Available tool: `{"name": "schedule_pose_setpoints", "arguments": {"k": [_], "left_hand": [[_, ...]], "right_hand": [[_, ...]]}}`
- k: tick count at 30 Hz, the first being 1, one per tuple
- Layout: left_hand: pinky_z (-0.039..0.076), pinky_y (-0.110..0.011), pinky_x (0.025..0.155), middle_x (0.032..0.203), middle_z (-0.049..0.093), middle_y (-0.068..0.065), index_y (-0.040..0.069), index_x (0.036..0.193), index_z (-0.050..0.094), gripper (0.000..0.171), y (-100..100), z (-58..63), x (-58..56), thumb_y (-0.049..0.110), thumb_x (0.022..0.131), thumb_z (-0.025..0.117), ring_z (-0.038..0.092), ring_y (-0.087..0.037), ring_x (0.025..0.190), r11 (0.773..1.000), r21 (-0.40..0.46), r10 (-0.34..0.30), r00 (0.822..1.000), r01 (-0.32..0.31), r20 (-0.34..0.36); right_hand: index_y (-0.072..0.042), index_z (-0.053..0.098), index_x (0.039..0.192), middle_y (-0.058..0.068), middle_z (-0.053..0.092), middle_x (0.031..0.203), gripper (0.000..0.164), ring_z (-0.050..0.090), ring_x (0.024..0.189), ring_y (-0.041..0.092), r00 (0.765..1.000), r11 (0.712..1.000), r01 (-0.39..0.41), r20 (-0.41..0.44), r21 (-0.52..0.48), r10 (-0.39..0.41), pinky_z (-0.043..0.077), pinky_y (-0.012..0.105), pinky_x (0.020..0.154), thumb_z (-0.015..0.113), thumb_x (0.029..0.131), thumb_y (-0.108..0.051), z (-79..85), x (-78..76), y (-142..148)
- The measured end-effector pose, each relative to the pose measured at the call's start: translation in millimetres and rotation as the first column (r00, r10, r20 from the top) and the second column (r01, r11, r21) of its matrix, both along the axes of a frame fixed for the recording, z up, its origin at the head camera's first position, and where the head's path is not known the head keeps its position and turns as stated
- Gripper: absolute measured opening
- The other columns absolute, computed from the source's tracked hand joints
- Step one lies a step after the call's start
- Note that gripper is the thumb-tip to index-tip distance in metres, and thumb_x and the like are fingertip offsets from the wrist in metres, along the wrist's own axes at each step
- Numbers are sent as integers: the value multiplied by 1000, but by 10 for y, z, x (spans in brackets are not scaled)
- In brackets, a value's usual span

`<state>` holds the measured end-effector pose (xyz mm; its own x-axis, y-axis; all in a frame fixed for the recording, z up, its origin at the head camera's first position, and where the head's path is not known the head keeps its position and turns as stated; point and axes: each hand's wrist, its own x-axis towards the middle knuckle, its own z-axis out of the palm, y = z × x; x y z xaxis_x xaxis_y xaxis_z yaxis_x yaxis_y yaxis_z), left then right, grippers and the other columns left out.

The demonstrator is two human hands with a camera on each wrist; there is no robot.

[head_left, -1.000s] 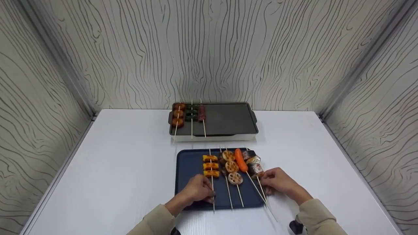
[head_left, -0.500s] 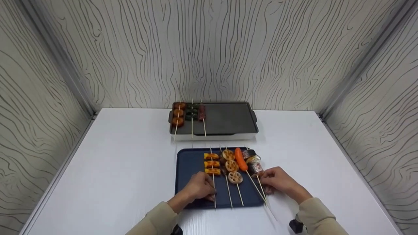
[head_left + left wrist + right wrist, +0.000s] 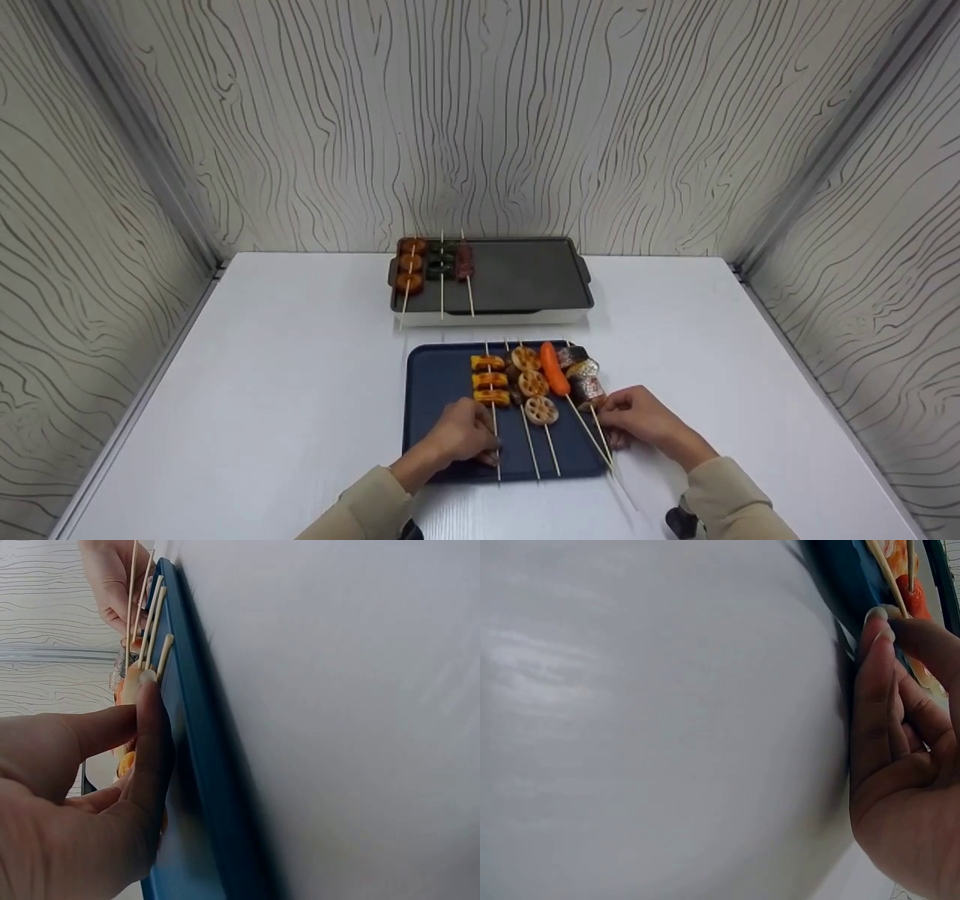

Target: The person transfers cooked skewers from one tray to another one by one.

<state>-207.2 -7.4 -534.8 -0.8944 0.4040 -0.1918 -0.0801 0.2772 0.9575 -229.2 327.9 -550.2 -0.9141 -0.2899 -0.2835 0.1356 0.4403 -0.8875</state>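
Observation:
A dark blue tray (image 3: pixel 435 371) lies at the front of the table. My left hand (image 3: pixel 461 436), at its front left, pinches the stick of a skewer of yellow grilled pieces (image 3: pixel 490 381). In the left wrist view, thumb and forefinger (image 3: pixel 154 720) meet beside the stick ends. At the tray's right edge, my right hand (image 3: pixel 637 420) holds the stick of a skewer of silvery fish chunks (image 3: pixel 587 388), just below the food; its grip is partly hidden. Between the hands lie a lotus root skewer (image 3: pixel 533 383), an orange-red sausage skewer (image 3: pixel 554 367) and a dark skewer mostly covered by the lotus root.
Behind the tray stands a black griddle (image 3: pixel 529 274) on a white base. Three skewers lie at its left: orange-brown rounds (image 3: pixel 409 262), dark green pieces (image 3: pixel 441 264) and reddish meat (image 3: pixel 465 261). Patterned panels (image 3: pixel 480 120) enclose the white table (image 3: pixel 300 360).
My left hand has shifted slightly to the right with the yellow skewer, nearer the lotus root skewer. My right hand has stayed in place on the fish skewer.

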Motion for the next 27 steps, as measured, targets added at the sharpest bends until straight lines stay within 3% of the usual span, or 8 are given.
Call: {"name": "schedule_pose_setpoints", "arguments": {"k": [9,18,22,27], "left_hand": [[59,-35,55,68,71,-15,-6,83,65,9,-23,-18,8,-11,86,73,73,-27,59,1000,4,-16,1000,16,-7],[60,-38,57,75,71,-18,-8,92,68,10,-115,39,-19,-3,88,76,73,-34,63,1000,-21,-20,999,20,-25],[59,-40,56,78,72,-17,-4,91,69,9,-163,99,-82,1,89,76,72,-32,63,998,-57,-11,999,8,-54],[58,-45,58,81,72,-19,-2,93,70,10,-251,247,-174,6,91,75,71,-38,66,995,-94,11,994,-21,-105]], "right_hand": [[11,71,97,2,68,74,17,59,52,7,1000,1000,17,-1,-13,-17,51,23,51,66,93,-4,-59,-15,5],[5,72,93,-1,64,66,13,59,52,7,1000,1000,12,-8,18,-12,51,23,52,70,92,-8,4,17,-11],[6,72,92,0,64,67,15,58,53,7,1000,1000,3,-24,18,-3,51,23,53,72,92,-9,7,22,-8],[6,72,91,0,64,67,15,58,53,7,1000,1000,-2,-31,17,3,50,23,53,73,91,-9,5,23,-6]]}}
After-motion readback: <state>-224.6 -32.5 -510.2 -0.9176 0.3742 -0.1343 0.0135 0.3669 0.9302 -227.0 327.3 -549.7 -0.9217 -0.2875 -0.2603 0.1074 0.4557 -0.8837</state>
